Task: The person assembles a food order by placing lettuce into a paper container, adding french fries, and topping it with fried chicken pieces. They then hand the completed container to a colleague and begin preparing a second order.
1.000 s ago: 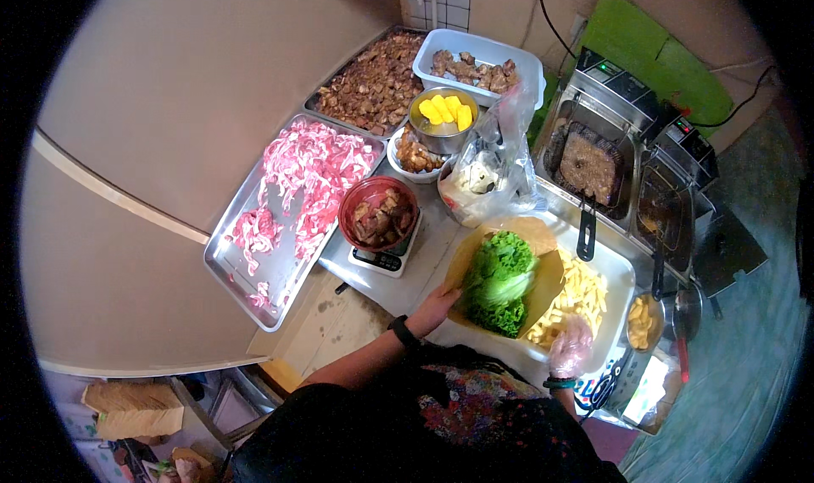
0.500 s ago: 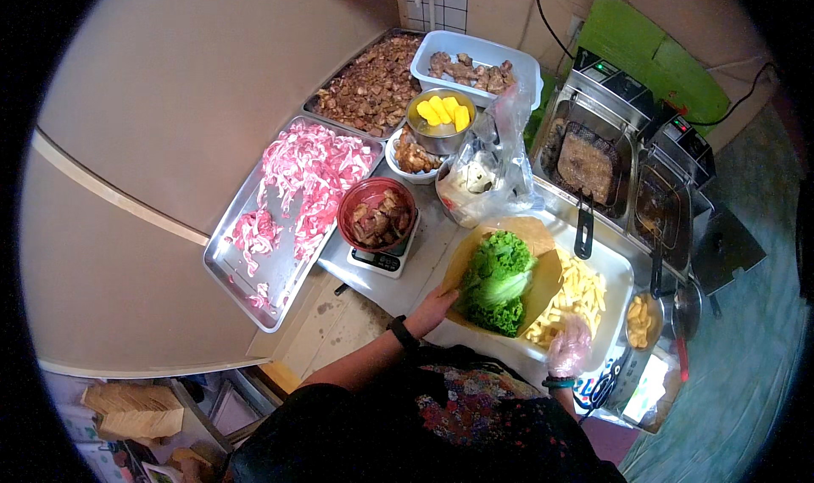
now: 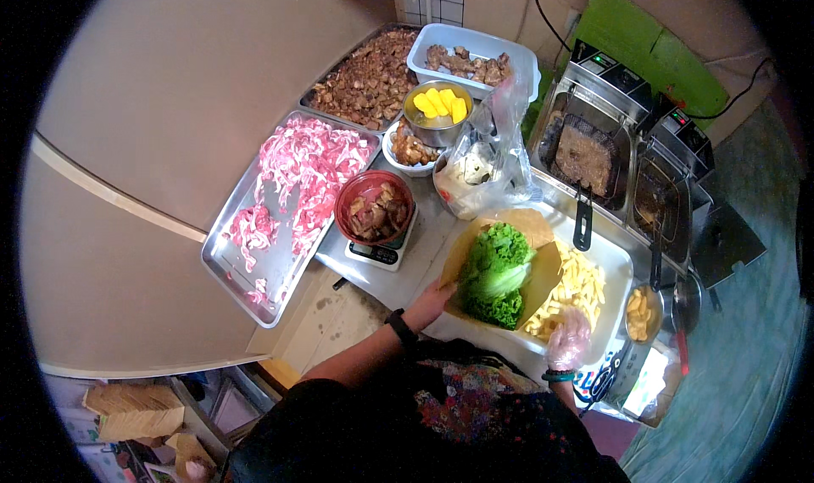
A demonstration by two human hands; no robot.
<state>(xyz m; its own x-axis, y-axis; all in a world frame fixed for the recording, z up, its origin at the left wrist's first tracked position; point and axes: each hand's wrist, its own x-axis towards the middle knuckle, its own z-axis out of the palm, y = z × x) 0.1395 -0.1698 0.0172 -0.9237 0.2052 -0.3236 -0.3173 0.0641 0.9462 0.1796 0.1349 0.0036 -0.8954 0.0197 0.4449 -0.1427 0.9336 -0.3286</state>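
Observation:
My left hand (image 3: pixel 431 303) is closed on the left edge of a brown paper food box (image 3: pixel 543 290). Green leaf lettuce (image 3: pixel 500 271) fills much of the box, which overlaps a white tub (image 3: pixel 623 273) of french fries (image 3: pixel 579 288). In a clear plastic glove, my right hand (image 3: pixel 570 340) is down at the near side of the fries, its fingers curled in on them. How many fries it grips is hidden. Left of the box, a dark red bowl (image 3: pixel 349 196) of cooked meat pieces stands on a white kitchen scale (image 3: pixel 386 256).
Raw sliced meat lies on a metal tray (image 3: pixel 242 292) at left. Behind are a tray of browned meat (image 3: pixel 360 76), a pale blue tub (image 3: pixel 530 67), a steel bowl (image 3: pixel 437 127) with yellow pieces and a plastic bag (image 3: pixel 509 135). Fryers with a basket handle (image 3: pixel 583 224) stand at right.
My right hand has shifted slightly up into the fries, and its fingers are more curled. The left hand keeps its hold on the box. The whole view has shifted a little.

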